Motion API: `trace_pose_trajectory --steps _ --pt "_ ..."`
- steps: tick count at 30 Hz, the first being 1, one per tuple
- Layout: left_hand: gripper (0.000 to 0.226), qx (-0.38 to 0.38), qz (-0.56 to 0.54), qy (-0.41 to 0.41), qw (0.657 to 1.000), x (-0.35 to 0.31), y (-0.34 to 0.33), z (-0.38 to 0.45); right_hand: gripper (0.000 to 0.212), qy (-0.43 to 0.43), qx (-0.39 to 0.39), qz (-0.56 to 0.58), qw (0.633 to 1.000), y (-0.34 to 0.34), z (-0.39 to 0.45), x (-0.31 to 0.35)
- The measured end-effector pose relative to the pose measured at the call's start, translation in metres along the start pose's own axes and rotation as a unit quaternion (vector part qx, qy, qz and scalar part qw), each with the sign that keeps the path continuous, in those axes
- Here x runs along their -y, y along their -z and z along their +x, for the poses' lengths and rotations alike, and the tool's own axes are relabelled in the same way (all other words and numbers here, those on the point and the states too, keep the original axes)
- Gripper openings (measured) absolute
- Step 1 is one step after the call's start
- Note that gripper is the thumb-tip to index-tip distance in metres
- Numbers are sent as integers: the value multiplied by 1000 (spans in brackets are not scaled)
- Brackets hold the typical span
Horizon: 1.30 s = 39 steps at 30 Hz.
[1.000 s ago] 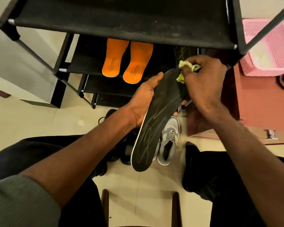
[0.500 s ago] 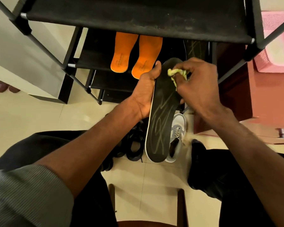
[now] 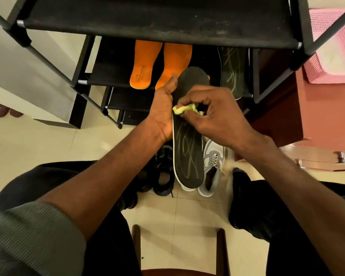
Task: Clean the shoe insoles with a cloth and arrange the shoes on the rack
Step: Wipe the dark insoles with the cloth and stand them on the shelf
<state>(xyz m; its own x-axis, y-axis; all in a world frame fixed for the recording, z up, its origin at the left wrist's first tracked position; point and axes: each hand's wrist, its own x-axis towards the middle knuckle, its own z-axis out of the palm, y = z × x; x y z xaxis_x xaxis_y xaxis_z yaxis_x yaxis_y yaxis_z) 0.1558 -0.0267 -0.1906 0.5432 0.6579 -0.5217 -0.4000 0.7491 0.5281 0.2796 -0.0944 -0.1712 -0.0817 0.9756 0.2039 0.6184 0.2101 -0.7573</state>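
Note:
My left hand (image 3: 162,108) holds a black insole (image 3: 188,154) with pale scribble lines along its left edge, toe end up. Pinched in my right hand (image 3: 211,114) is a small yellow-green cloth (image 3: 184,108), pressed on the insole's middle. Two orange insoles (image 3: 143,66) lie on a shelf of the black shoe rack (image 3: 157,20); another black insole (image 3: 230,70) lies to their right. On the floor below stand a grey-and-white sneaker (image 3: 212,168) and black shoes (image 3: 163,170).
A pink basket (image 3: 331,46) sits on a reddish wooden unit (image 3: 283,108) at the right. A grey wall panel stands at the left. A wooden stool edge (image 3: 179,271) lies between my knees, on cream floor tiles.
My right hand has slid the cloth down from the insole's toe end to its middle. The insole has turned more upright in my left hand.

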Motion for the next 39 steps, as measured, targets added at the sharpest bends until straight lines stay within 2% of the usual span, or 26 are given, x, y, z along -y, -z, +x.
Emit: trace_pose_trajectory --steps 2,5,7,10,14,16,19,21,24,27,31,34,39 --pt "55 -8 5 1 1000 -2 0 -1 17 3 2 -7 1000 0 3 -3" --pt "51 -7 37 -10 999 -1 -7 -5 17 -54 -94 -109 988 7 9 -19" --pt "48 -4 53 -16 998 1 -10 -6 16 -58 -103 -83 989 5 7 -17" --pt "51 2 43 30 999 0 -11 -10 15 -19 -84 -15 996 -4 1 -5" --pt "54 45 57 42 996 7 -14 -13 18 -100 -169 -60 979 7 10 -17" --pt "57 46 54 44 997 6 -15 -15 18 -83 -156 -42 983 6 9 -14" --pt "53 8 27 15 999 -2 -10 -11 15 -22 -79 17 996 -8 -1 3" --pt "55 1 19 -2 1000 -5 -9 -9 15 -7 -55 25 998 -10 -1 5" --pt "49 21 35 15 999 -2 -12 -9 19 -17 -93 -51 994 -1 6 -8" --pt "47 66 66 45 995 6 -17 -10 24 -74 -158 -151 973 15 7 -24" --pt "48 113 103 47 987 7 -22 -9 24 -104 -208 -181 956 35 10 -33" --pt "47 117 134 44 983 6 -19 -10 26 -94 -221 -179 954 38 10 -34" --pt "50 103 156 13 982 0 -11 -6 24 -100 -195 -198 956 37 11 -36"
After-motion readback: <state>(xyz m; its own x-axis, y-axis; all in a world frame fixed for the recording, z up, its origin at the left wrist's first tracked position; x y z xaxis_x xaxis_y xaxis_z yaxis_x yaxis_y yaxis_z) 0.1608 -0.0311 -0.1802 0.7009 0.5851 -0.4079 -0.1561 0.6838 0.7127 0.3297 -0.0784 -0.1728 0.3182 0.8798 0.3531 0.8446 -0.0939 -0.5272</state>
